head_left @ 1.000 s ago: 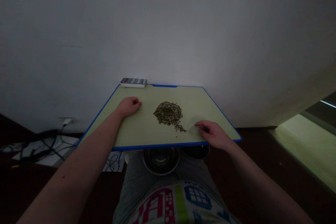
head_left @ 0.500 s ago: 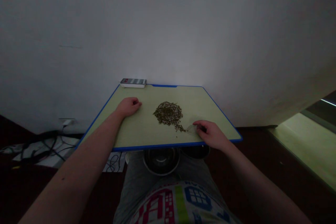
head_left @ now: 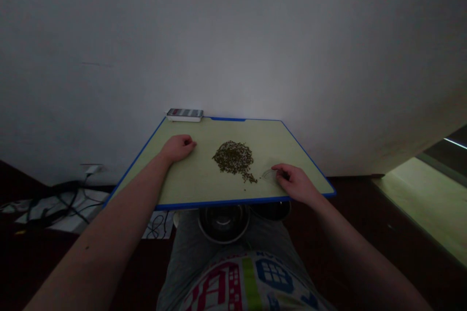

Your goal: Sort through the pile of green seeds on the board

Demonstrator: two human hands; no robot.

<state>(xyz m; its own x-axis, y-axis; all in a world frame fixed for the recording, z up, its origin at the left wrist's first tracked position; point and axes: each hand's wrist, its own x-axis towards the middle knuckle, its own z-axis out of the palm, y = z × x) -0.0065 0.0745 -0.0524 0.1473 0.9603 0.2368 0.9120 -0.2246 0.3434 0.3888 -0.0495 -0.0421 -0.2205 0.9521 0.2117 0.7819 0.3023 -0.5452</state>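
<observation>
Grains [head_left: 232,158] are lying heaped on the worktop [head_left: 197,182]; the left grip [head_left: 178,147] is resting, fingers pressed together; the right grip [head_left: 278,173] is seemingly pinching a clear curved piece [head_left: 268,174], probably working the pile's edge, calling for low, gentle handling.

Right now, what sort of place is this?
It looks like a plain indoor room, maybe in a home, though I can't be sure. A pale bare wall rises behind the blue-edged board, a white plug is at the wall, and dark cables lie below it.
</observation>
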